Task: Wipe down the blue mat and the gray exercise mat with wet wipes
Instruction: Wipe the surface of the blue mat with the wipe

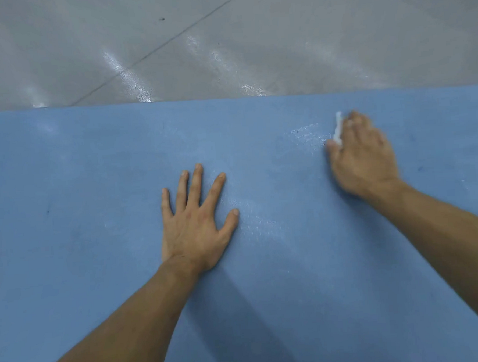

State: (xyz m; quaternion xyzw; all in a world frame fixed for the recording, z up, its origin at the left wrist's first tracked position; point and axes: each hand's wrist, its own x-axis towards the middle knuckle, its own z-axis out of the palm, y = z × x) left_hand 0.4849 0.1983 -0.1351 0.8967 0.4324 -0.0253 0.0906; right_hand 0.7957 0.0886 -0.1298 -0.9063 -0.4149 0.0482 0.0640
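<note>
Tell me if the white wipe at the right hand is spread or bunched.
Bunched: the white wet wipe shows as a crumpled wad beside the right hand.

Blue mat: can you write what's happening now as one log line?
step: wiping blue mat | left hand: flat on mat, fingers spread | right hand: holds white wipe on mat | wet sheen beside wipe

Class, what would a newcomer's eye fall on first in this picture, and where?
The blue mat fills the lower picture, with a glossy gray surface beyond. The left hand lies flat at centre; the blurred right hand holds a white wipe against the mat at right.
</note>
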